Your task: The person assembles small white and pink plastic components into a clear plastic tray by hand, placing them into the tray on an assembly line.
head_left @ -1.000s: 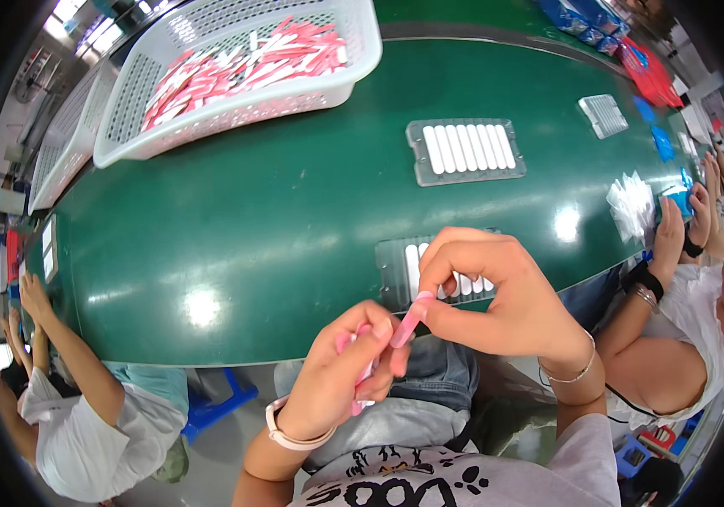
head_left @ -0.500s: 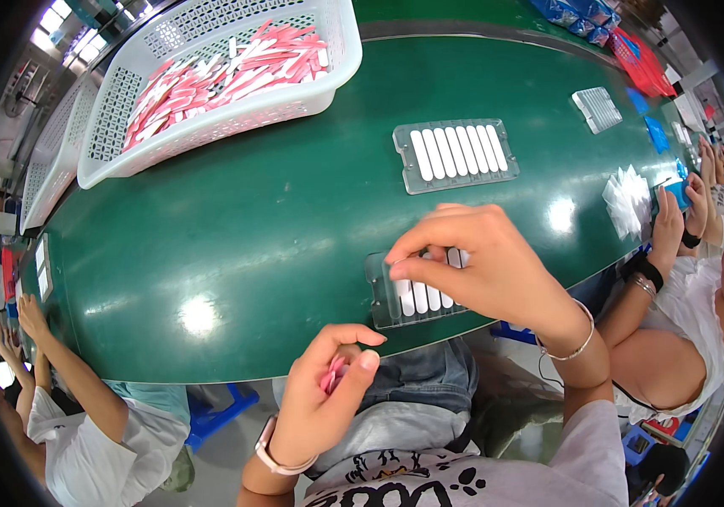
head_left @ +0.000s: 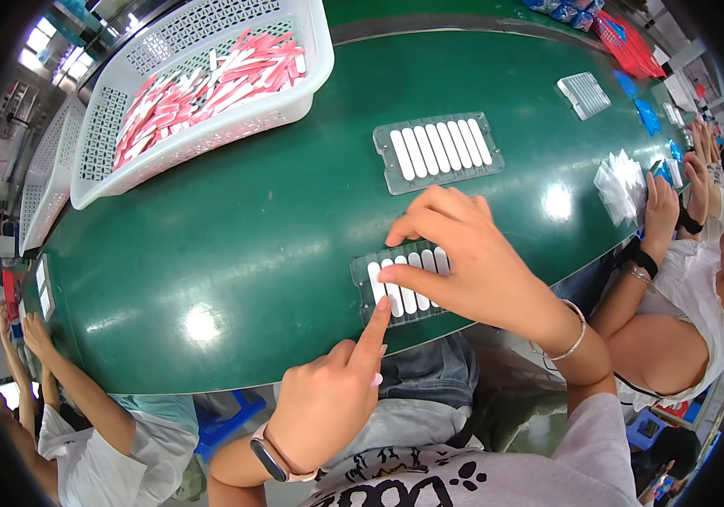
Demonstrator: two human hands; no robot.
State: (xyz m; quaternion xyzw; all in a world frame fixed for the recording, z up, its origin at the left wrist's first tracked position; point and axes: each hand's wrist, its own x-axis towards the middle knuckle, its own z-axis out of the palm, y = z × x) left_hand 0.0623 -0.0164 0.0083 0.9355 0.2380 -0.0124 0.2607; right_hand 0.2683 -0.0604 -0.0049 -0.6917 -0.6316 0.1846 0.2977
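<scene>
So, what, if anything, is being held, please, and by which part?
The left hand seems to hold a pink piece, its gripped part hidden; the right hand visibly grips nothing.

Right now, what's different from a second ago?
The left hand moved forward to the near tray; its pointing finger is now at the leftmost white strip. That strip's place was bare half a second ago. The right hand reached forward too; its fingers let go of the pink strip they pinched. The far tray and the basket stayed put.

Clear tray (head_left: 360,272) of white strips (head_left: 409,301)
</scene>
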